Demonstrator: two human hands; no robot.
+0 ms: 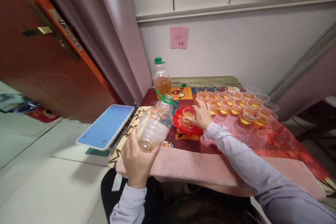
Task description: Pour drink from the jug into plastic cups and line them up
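Observation:
My left hand (139, 159) is wrapped round the lower part of a clear plastic bottle (157, 124), which is tilted, uncapped and has a green ring at its neck. A little amber liquid sits in its bottom. My right hand (202, 114) has thumb and forefinger at the side of a clear plastic cup (188, 112), which stands in a scalloped red dish (178, 126). Behind stands a second bottle (162, 83), green-capped and partly filled with amber liquid. To the right are rows of clear cups (228, 104), many holding amber liquid.
A loose green cap (183, 85) lies at the table's back. A pink towel (189, 166) covers the front edge. Left of the table is a blue-topped stool (106, 127). A pink note (179, 37) is on the wall; a brown door (47, 52) stands left.

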